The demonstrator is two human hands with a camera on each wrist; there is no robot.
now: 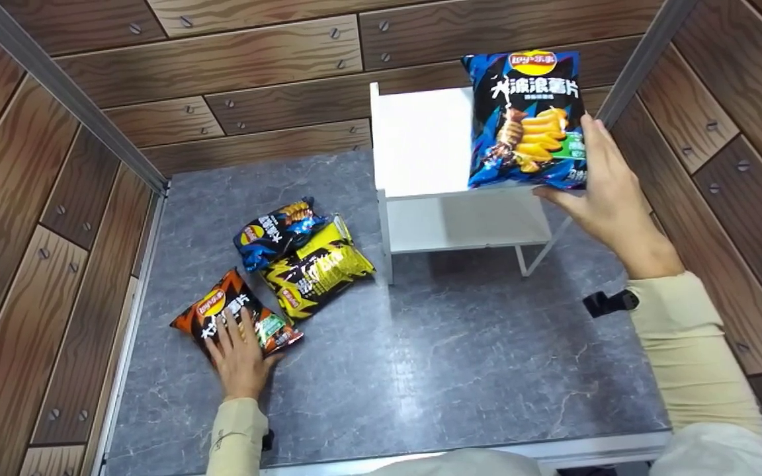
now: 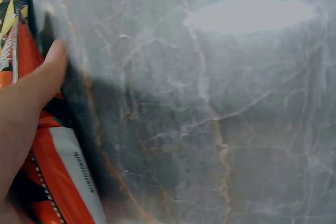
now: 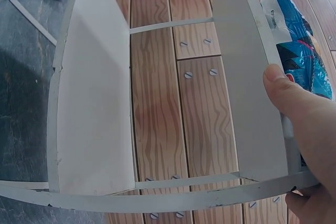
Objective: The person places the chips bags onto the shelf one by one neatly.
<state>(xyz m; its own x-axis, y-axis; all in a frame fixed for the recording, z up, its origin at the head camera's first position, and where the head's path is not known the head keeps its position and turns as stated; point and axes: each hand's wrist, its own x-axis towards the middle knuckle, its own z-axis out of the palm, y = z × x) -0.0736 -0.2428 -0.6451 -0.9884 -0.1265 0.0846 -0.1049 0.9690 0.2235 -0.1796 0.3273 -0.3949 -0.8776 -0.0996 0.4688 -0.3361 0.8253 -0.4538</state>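
My right hand [image 1: 612, 182] grips a blue-and-black chip bag [image 1: 526, 125] at its lower right side, the thumb near its bottom edge. The bag's front faces me, overlapping the top of a white two-tier shelf [image 1: 421, 145]. In the right wrist view, the thumb lies right at the shelf's edge beside the blue bag [image 3: 299, 40]. Lower left, my left hand [image 1: 241, 360] rests with extended fingers on an orange-and-black chip bag [image 1: 222, 297]. The left wrist view catches the thumb beside that bag's orange edge [image 2: 58, 166].
Beyond the orange bag lie a yellow-and-black chip bag [image 1: 318, 271] and another blue-and-black one [image 1: 275, 231], touching each other. Wood-patterned walls [image 1: 275, 53] enclose the grey marbled floor [image 1: 460, 357] at the back and sides. The shelf's lower tier [image 1: 467, 221] faces forward.
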